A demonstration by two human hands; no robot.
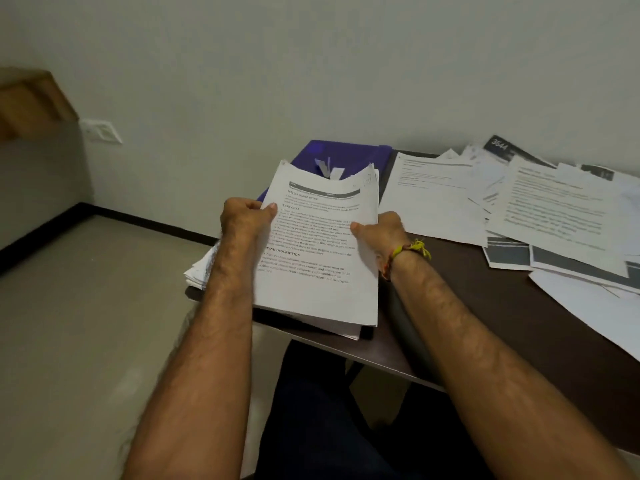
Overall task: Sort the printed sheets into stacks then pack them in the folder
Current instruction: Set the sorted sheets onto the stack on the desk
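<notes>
A stack of printed sheets [318,258] is held above the table's left end. My left hand [244,216] grips its left edge, thumb on top. My right hand [381,230] grips the right edge the same way. Behind the stack lies a blue folder [343,152], open, with a white clip strip showing at its middle. Another pile of sheets [197,271] lies under my left forearm at the table's left edge. Loose printed sheets [540,209] are spread over the right part of the table, overlapping one another.
The dark brown table [485,306] stands against a pale wall. Its near edge runs diagonally above my legs. A wall socket [100,130] sits at the left, and pale floor lies to the left of the table.
</notes>
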